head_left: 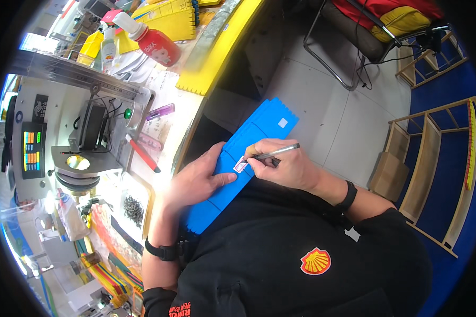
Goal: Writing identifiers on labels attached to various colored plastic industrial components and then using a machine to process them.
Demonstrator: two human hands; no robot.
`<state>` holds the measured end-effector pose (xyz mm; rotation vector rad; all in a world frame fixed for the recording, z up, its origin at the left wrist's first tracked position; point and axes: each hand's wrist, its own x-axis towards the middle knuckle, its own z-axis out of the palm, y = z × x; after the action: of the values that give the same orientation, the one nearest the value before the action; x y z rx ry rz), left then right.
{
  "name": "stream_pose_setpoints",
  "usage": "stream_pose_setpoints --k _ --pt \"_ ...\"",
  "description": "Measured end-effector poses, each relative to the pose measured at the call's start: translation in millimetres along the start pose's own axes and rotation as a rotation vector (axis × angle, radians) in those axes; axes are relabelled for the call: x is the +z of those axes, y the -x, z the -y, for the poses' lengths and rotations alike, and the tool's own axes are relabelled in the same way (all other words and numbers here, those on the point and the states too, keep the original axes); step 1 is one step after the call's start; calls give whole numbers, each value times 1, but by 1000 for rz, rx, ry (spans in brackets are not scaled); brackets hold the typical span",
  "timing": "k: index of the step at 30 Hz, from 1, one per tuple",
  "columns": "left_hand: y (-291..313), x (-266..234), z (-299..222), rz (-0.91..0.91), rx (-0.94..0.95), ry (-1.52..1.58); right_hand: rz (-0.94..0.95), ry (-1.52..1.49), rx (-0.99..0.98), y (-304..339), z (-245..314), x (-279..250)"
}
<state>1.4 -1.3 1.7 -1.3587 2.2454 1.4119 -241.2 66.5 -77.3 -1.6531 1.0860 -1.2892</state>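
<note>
A long blue plastic panel (259,127) with notched ends lies slanted across my lap. My left hand (198,179) grips its left edge, with the thumb resting on the face of the panel. In my right hand (291,169) is a slim grey pen (283,151), pinched between fingers and thumb. The pen's tip is hidden by the fingers, close to a small white label (240,166) with a printed border. That label is on the panel, just right of my left thumb. A plain white sticker (282,123) shows near the panel's far end.
On the workbench at left stand a machine with a lit screen (34,150), a red bottle (161,48), a red-handled tool (143,153) and a tray of small dark parts (134,210). A yellow panel (211,63) overhangs the bench edge. Wooden racks (426,174) and a chair (349,31) stand right.
</note>
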Motion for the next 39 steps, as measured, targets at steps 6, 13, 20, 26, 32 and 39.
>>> stream_pose_setpoints --k 6,13,20,26,32,39 --pt "0 0 0 2 4 4 12 0 16 0 1 -1" --pt "0 -1 -3 7 -1 -2 -15 -15 -6 1 -4 1" --pt "1 -1 -3 6 14 6 16 -21 -17 5 -1 1" --pt "0 0 -1 6 5 15 34 -13 -39 4 0 1" --pt "-1 0 -1 1 7 -7 40 4 -60 4 0 1" --pt "-1 0 0 -6 11 -8 36 3 -74 3 1 1"
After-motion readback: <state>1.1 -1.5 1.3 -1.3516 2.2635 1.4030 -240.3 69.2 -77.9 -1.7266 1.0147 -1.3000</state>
